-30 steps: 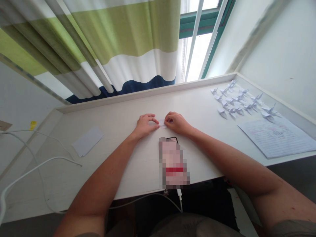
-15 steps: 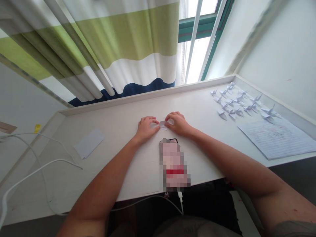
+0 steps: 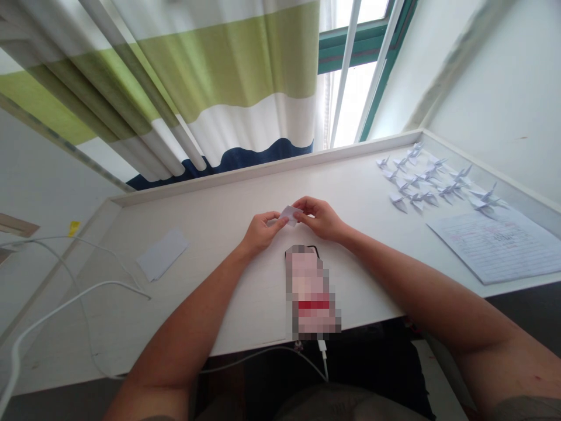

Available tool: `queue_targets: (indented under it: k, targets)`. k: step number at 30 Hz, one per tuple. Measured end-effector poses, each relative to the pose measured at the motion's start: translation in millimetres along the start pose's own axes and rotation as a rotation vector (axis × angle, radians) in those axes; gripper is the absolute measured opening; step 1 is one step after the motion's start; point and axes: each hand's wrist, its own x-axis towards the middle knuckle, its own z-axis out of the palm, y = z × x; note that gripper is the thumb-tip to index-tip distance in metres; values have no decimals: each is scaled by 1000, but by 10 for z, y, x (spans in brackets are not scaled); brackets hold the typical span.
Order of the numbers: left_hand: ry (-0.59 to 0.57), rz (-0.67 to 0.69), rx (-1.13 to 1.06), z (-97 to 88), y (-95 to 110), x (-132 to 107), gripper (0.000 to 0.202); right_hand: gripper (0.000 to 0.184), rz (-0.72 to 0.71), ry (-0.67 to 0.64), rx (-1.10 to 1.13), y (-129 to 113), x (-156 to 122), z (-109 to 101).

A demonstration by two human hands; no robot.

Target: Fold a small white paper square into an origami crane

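Note:
A small folded piece of white paper [image 3: 290, 213] is held just above the white desk [image 3: 228, 234] between both hands. My left hand [image 3: 259, 231] pinches its left end with thumb and forefinger. My right hand [image 3: 319, 217] pinches its right end, fingers curled. Right below the hands lies a phone [image 3: 310, 292], blurred out, at the desk's front edge.
Several white paper cranes [image 3: 432, 184] stand at the back right, near a lined sheet of paper [image 3: 497, 245]. A small stack of white slips [image 3: 162, 254] lies to the left. White cables [image 3: 65, 292] run across the left side; a striped curtain [image 3: 197, 88] hangs behind.
The paper lay flat on the desk under my fingertips; both hands have now lifted it slightly off the surface and hold it pinched between them.

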Motion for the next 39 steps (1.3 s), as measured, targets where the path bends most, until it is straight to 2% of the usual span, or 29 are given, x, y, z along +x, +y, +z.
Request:
queue_targets:
  k: [7,12,17,21,25,30,32,36,39]
  targets:
    - [-23,-21,-141,-2,12,11,45,40,109,-39,188,-22,2,50]
    - [38,-40,-194,58,40,-5,40,41,82,1,244,-43,27,62]
    - [59,-30,-208,74,30,13,41,40,142,-76,227,-78,11,-9]
    - [64,-31,-189,60,13,21,41,47,163,-65,203,-105,3,-59]
    - [99,-58,-195,70,18,14,38,46,202,-133,265,-95,-2,-42]
    - [93,-110,-183,47,66,10,34,40,180,-142,295,-33,-3,-10]
    - [52,-133,-164,27,86,6,32,39,165,-120,295,-5,5,-15]
    - [-54,-175,-142,3,118,-19,30,43,90,14,256,31,27,-40]
    - [-49,-169,-156,11,130,-38,37,36,12,47,137,9,29,-39]
